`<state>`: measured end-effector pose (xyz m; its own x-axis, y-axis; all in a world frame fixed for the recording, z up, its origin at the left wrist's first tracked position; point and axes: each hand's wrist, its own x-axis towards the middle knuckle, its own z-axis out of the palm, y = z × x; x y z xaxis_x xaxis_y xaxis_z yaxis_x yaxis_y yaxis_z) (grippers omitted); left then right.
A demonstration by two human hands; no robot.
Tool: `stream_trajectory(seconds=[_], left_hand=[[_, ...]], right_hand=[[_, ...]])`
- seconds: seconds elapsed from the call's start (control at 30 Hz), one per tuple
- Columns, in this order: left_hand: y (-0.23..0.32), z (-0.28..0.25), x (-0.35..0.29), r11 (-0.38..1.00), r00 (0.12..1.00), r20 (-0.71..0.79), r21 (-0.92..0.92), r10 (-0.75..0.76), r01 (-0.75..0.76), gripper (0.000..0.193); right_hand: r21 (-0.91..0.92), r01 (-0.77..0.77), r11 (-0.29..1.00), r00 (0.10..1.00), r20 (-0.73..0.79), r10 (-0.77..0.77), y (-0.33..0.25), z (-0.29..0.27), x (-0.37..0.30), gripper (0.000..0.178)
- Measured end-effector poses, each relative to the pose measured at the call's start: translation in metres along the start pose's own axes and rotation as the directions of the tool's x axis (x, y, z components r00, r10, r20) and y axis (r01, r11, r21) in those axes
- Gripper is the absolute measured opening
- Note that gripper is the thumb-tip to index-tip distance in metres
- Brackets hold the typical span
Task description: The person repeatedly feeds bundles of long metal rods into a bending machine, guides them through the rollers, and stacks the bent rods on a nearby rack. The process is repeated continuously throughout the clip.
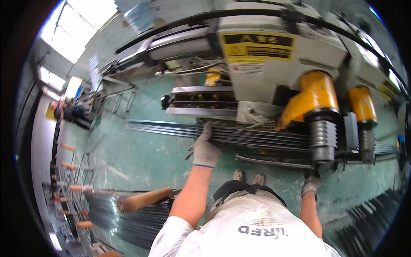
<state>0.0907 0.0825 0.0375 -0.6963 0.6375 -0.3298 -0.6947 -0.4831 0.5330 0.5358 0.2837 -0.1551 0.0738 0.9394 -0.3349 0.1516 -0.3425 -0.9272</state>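
A bundle of long, thin metal bars runs across in front of the machine, out past its left side. My left hand, in a pale knit work glove, is wrapped round the bundle near its left part; the thumb shows on top, while the other fingers are mostly hidden. To the right, the bars pass behind a ridged metal roller under a yellow housing. Just below that roller is my gloved right hand. Its fingers blend into a dark part there, so their grip is unclear.
The white machine body carries yellow warning labels. A second yellow housing stands at right. Dark bar stock lies behind me at left beside a brown cardboard roll; more dark stock sits at lower right. Another person is far left.
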Motion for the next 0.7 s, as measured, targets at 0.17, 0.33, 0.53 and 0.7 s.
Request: stream_trajectory(seconds=[0.17,0.33,0.53,0.7], left_hand=[[0.048,-0.046,0.01,0.992,0.999,-0.026,-0.114,0.045,-0.048,0.028],[0.158,-0.111,0.042,0.966,0.963,-0.156,-0.105,0.219,-0.237,0.029],[0.318,-0.208,0.091,0.951,0.943,-0.177,-0.076,0.283,-0.299,0.046],[0.384,-0.248,0.099,0.919,0.908,-0.154,0.0,0.39,-0.395,0.047]], right_hand=[[-0.21,0.005,0.978,0.985,0.17,0.031,0.044,-0.005,-0.005,0.045],[-0.374,-0.238,0.896,0.966,0.0,0.257,0.11,-0.041,-0.022,0.035],[-0.282,-0.363,0.888,0.932,-0.128,0.34,0.201,-0.061,-0.062,0.029],[-0.484,-0.333,0.81,0.942,-0.128,0.31,0.188,-0.022,-0.128,0.032]])
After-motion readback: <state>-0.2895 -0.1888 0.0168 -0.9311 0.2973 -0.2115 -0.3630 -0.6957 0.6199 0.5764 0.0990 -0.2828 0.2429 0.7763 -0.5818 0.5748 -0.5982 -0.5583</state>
